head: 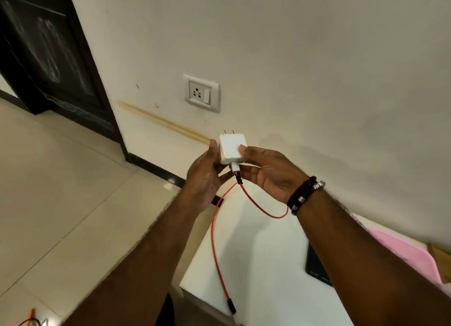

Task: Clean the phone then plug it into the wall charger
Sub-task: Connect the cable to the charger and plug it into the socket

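Both hands hold a white charger block [230, 147] in the air, its two pins pointing up toward the wall socket [201, 92]. My left hand [205, 177] grips its left side and my right hand [271, 173] pinches its right side with the thumb on top. A red cable [216, 250] is plugged into the block's bottom, loops under my right wrist and runs down over the white table [256, 264]; its free dark plug end [231, 306] hangs at the table edge. The dark phone [316, 267] lies on the table, partly hidden by my right forearm.
The socket plate has a white switch [207, 96] on its right side. A dark door [48, 50] stands at the left beside the wall. A pink cloth [405, 250] lies on the table at the right, next to a wooden edge [441, 255]. Tiled floor [61, 191] spreads to the left.
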